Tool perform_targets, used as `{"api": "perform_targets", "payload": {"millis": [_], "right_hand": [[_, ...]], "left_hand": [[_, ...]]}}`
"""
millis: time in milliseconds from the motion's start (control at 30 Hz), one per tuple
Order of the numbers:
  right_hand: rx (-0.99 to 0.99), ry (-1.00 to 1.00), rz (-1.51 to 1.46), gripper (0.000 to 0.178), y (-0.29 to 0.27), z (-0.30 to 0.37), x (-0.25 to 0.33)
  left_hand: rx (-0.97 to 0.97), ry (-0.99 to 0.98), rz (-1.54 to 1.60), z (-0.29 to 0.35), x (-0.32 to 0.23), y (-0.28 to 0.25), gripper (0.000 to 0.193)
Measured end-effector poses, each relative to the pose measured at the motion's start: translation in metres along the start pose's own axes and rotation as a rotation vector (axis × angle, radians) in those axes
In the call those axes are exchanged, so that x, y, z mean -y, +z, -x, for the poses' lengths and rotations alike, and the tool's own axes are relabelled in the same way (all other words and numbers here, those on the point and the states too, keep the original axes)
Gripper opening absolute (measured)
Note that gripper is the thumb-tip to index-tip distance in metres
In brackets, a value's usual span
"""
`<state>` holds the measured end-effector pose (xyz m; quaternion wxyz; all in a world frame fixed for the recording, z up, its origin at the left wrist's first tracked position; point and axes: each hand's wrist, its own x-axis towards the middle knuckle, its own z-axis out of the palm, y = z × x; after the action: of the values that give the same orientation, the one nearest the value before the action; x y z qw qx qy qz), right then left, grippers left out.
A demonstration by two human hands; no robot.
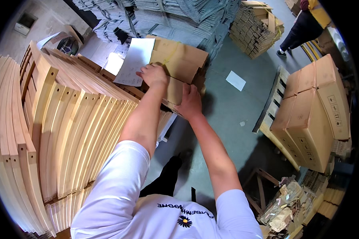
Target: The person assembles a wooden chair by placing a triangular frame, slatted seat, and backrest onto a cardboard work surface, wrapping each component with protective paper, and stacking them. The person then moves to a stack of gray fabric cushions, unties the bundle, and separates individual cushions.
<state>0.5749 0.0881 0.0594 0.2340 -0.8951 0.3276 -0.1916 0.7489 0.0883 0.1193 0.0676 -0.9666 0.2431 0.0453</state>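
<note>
Though cardboard edge [171,100] near, floor [223,115] open

I have one view, from the left fisheye on the wearer's head, pitched steeply down and forward. The white short-sleeved fabric shirt [147,223] looms closest at the lower edge; the bare left hand [153,75] and bare right hand [190,100] sit farther out, above centre; strapped grey sheet stacks [167,18] stand beyond, at the top.
</note>
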Motion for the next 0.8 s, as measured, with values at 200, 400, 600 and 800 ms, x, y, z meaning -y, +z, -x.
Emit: {"api": "perform_targets", "payload": {"millis": [200, 400, 600, 800], "right_hand": [[-0.067, 0.029, -0.022, 0.089, -0.044, 0.021, -0.020], [-0.085, 0.513, -0.102, 0.087, -0.150, 0.166, -0.048], [-0.378, 1.106, -0.326, 0.088, -0.151, 0.402, 0.003], [-0.898, 1.374, 0.005, 0.084, -0.062, 0.619, 0.155]], "left_hand": [[-0.002, -0.020, -0.103, -0.025, 0.019, -0.006, 0.034], [0.088, 0.285, -0.315, -0.036, -0.032, -0.013, 0.038], [0.715, 0.703, 1.350, 0.190, -0.084, 0.029, 0.045], [1.664, 0.615, 0.915, 0.595, 0.101, 0.078, 0.060]]}}
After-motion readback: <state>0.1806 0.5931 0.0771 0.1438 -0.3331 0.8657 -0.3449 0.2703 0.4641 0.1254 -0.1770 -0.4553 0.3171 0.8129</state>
